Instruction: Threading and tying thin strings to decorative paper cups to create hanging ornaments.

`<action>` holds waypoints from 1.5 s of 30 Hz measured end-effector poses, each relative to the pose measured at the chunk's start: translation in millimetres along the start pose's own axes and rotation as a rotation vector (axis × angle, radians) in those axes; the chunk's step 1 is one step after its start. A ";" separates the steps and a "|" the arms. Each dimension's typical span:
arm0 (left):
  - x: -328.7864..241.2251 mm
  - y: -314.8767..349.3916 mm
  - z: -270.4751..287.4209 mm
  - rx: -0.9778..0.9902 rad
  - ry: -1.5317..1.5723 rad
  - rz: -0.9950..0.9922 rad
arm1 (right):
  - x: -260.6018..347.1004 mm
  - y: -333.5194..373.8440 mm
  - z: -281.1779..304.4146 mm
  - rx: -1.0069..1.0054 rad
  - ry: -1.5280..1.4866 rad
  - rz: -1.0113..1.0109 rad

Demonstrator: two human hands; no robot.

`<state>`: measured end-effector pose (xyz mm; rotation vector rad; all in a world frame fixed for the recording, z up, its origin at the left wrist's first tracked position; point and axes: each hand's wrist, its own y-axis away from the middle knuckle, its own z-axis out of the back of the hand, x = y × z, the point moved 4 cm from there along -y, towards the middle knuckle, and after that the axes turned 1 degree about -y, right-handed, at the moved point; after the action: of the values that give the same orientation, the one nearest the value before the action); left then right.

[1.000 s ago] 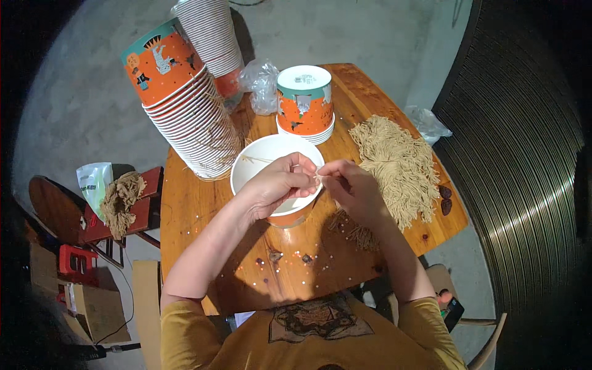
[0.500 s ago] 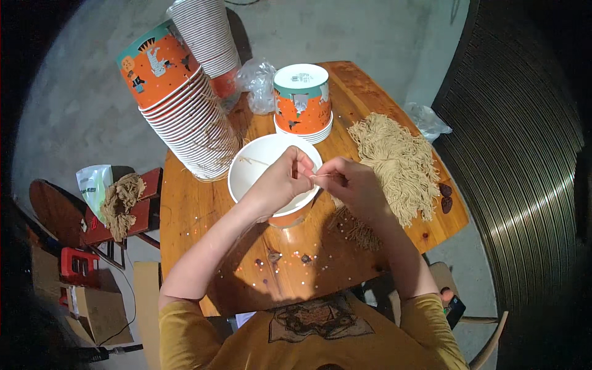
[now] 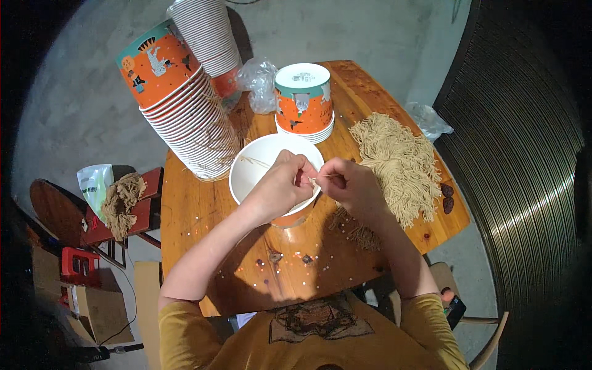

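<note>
My left hand (image 3: 277,190) and my right hand (image 3: 356,186) meet over the right rim of a white-lined paper bucket (image 3: 245,179). Both are closed in a pinch on a thin beige string (image 3: 316,179), a little of which shows between the fingertips. Inside the bucket, a pale strand (image 3: 254,161) lies against the wall. A heap of cut beige strings (image 3: 398,169) spreads on the table just right of my right hand. Below that hand, a darker bundle of strings (image 3: 364,237) lies partly in shadow.
A leaning stack of orange paper buckets (image 3: 185,117) stands at the left, with strings draped over it. Farther back are an upturned bucket stack (image 3: 303,102) and a clear plastic bag (image 3: 259,83). Small beads (image 3: 290,265) dot the wooden table (image 3: 246,296); two dark objects (image 3: 448,198) lie right.
My fingers have shifted slightly while staying close together on the string. A little more of the string shows by my right fingertips. The bucket stays in place.
</note>
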<state>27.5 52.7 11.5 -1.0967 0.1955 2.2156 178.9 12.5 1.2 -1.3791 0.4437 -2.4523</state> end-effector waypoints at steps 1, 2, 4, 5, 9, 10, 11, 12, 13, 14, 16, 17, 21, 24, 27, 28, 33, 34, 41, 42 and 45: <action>0.9 0.5 0.7 -0.011 -0.034 -0.008 | 0.1 -0.1 -0.7 0.002 -0.002 0.002; 2.0 1.6 0.5 -0.014 -0.036 -0.006 | -0.4 -0.2 -1.8 0.009 0.001 -0.007; -2.3 4.7 2.1 -0.125 -0.123 -0.138 | -0.6 0.1 -2.2 0.014 0.005 -0.018; -3.3 5.0 0.4 -0.124 -0.121 -0.140 | 0.4 0.5 -1.4 0.007 -0.012 -0.006; -8.9 7.2 -0.9 -0.184 -0.151 -0.146 | -1.7 1.8 -2.2 0.006 -0.041 -0.017; -9.1 7.0 -1.0 -0.190 -0.185 -0.130 | -2.4 2.5 -2.9 0.004 -0.041 -0.018; -10.7 7.0 -0.5 -0.188 -0.185 -0.131 | -2.0 3.1 -3.2 -0.015 -0.049 0.002; -8.7 6.5 -0.5 -0.150 -0.098 -0.035 | -1.9 3.6 -3.0 -0.034 -0.057 0.023; -5.9 6.8 -1.0 -0.113 -0.012 0.063 | -2.5 3.5 -3.6 -0.034 -0.058 0.024; -4.3 6.5 -0.4 -0.114 -0.013 0.063 | -4.0 3.3 -5.0 -0.015 -0.062 0.005; 5.2 5.1 -2.6 -0.049 0.143 0.121 | -4.0 3.7 -6.1 0.005 -0.066 -0.013; 7.6 4.6 -2.4 -0.049 0.143 0.121 | -2.5 4.3 -5.9 -0.004 -0.071 -0.007; 12.7 2.8 -4.1 -0.039 0.245 0.147 | -2.6 5.9 -6.1 -0.001 -0.079 -0.012; 14.6 1.2 -5.1 -0.025 0.351 0.153 | -3.8 6.8 -6.2 -0.008 -0.135 0.064; 13.7 0.4 -6.5 -0.033 0.437 0.115 | -5.9 6.7 -8.6 -0.044 -0.121 0.046; 11.4 0.0 -6.3 -0.049 0.480 0.075 | -6.7 7.1 -8.4 -0.045 -0.121 0.046; 7.4 1.8 -4.9 -0.011 0.555 0.097 | -6.3 7.6 -7.2 -0.072 -0.148 0.012; 6.9 2.0 -4.8 0.009 0.572 0.107 | -7.1 7.7 -7.3 -0.073 -0.148 0.013; 7.4 2.3 -4.0 0.004 0.684 0.208 | -2.7 10.2 -4.1 -0.052 -0.103 0.010; 8.1 2.1 -3.9 0.005 0.694 0.221 | -2.2 10.7 -3.9 -0.050 -0.106 0.034; 9.8 1.0 -4.2 -0.003 0.706 0.237 | 0.4 12.6 -4.2 -0.104 0.007 0.134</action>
<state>25.4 55.0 1.2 -1.9032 0.6461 1.9246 176.4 1.4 -5.7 -1.3347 0.6518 -2.3557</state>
